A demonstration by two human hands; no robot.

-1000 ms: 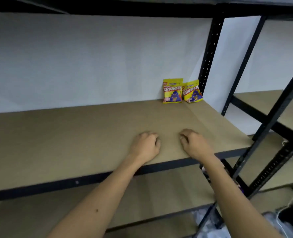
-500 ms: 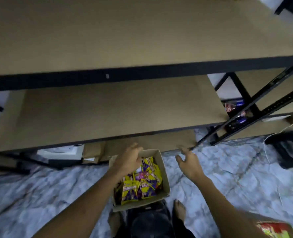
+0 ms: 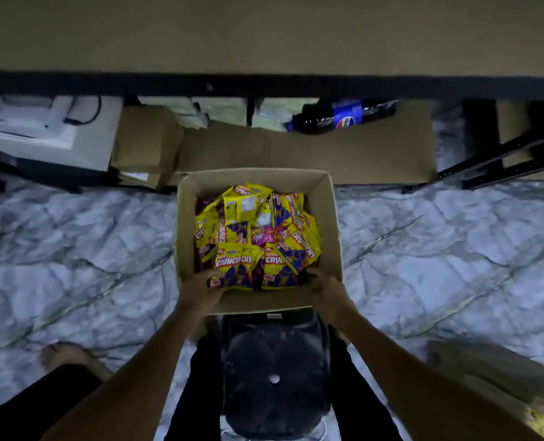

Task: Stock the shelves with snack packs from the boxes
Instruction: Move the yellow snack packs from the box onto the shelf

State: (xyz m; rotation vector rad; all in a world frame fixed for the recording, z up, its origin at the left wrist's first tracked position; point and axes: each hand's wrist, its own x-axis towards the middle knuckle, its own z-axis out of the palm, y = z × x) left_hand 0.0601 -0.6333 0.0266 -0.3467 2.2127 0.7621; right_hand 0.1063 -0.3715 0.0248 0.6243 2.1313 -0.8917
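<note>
Basically, left hand point(image 3: 200, 291) pinches a light, crinkly snack pack point(image 3: 237, 268) at the box point(image 3: 331, 224) near edge; right hand point(image 3: 326, 292) grip unclear; hold pack edges.

1. Left hand point(image 3: 200, 292) sits at the near-left corner of the snack box point(image 3: 331, 218); its fingertips go under a yellow Crunchy pack point(image 3: 235, 265), so can't tell how they lie.
2. Right hand point(image 3: 326, 294), near-right corner of the box: fingers dip behind the packs, grip unclear.
3. Packs deeper in the box are buried, and the print on the far ones is too blurry to read.
4. Beyond the box, a Pepsi bottle point(image 3: 343, 117) lies half hidden by the shelf edge point(image 3: 264, 85).
5. Right of the box, a second carton point(image 3: 499, 374) is cut off by the frame.
</note>
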